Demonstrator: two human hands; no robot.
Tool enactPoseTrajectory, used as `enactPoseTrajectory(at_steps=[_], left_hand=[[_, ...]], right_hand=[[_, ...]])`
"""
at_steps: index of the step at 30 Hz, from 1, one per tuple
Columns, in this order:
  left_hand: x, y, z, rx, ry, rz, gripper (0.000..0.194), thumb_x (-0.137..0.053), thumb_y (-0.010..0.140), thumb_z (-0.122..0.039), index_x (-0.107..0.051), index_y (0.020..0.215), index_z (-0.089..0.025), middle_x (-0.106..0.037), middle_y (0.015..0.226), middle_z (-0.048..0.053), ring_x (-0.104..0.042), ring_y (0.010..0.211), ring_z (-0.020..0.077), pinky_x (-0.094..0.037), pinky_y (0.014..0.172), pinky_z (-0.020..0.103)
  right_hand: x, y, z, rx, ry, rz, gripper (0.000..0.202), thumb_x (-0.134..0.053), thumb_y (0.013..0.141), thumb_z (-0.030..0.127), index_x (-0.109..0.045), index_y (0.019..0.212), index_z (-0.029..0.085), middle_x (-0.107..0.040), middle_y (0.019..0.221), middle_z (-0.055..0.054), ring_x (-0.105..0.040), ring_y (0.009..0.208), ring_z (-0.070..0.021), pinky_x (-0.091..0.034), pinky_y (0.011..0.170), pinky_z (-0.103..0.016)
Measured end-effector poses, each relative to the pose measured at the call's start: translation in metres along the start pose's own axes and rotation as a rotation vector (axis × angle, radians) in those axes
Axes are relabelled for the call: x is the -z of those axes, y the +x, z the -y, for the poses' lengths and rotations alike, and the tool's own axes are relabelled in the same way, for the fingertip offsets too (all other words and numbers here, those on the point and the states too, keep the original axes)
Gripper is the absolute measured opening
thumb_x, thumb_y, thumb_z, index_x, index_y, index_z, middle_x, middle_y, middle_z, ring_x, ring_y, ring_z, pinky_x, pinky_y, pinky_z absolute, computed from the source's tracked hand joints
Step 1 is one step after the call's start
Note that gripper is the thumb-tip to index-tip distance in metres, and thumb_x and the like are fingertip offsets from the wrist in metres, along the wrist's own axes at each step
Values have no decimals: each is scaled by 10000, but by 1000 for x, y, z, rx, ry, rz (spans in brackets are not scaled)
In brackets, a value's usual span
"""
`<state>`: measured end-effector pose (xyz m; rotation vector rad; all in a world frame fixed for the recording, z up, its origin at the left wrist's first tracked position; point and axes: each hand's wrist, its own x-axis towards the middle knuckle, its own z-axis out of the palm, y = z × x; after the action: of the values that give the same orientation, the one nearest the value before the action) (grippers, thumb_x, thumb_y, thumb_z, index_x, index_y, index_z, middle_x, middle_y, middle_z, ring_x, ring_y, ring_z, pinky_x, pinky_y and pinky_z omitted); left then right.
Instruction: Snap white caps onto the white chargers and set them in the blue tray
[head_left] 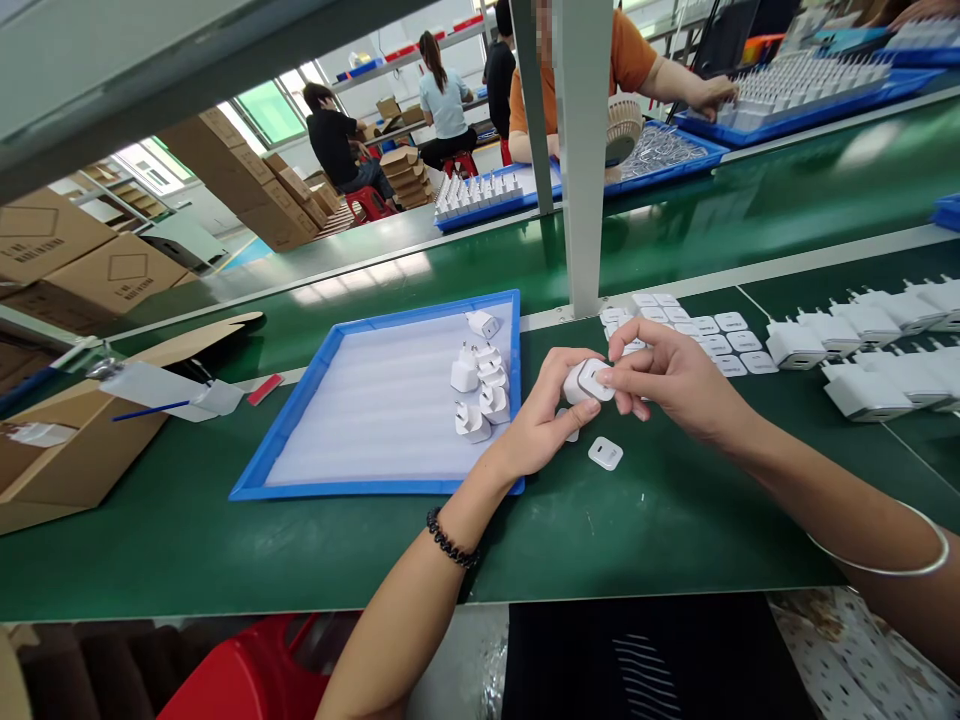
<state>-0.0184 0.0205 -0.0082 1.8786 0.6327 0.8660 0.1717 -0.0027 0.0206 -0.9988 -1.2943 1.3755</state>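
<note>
My left hand (546, 412) holds a white charger body (576, 384) between thumb and fingers, over the green work surface. With thumb and fingertips, my right hand (671, 378) grips a white cover plate (598, 380) against the end of that charger. One loose cover plate (606, 453) lies on the surface just below my hands, and another is partly hidden under my left hand. Left of my hands, several white chargers with pins (471, 422) stand at the right side of a blue tray (375, 488) with a white liner.
Rows of white cover plates (729, 343) lie behind my right hand, with rows of white chargers (866, 388) farther right. A metal post (587, 160) rises behind my hands. An open cardboard box (97, 455) is at left. People sit beyond the green conveyor (420, 275).
</note>
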Motion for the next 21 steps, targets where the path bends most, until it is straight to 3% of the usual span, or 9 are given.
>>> enactPoseTrajectory(at_steps=[15,21], left_hand=[[1,0,0,-102,106,25,322,-551,970,-361,-506,1255,-218,-488,1194,81,-474,1130,218,-386,1019,347],[0,0,0,-76,125,28,344,-527,973,-416,-500,1253,-219,-490,1214,97,-474,1133,238,-398,1019,368]], right_hand=[[6,3,-1,-46,-13,93,319,-799,773,344,-511,808,209,-642,488,38,-475,376,-78,-380,470,-224],[5,3,-2,-35,-29,84,349,-815,759,389,-519,800,211,-634,481,42,-470,363,-80,-355,446,-220]])
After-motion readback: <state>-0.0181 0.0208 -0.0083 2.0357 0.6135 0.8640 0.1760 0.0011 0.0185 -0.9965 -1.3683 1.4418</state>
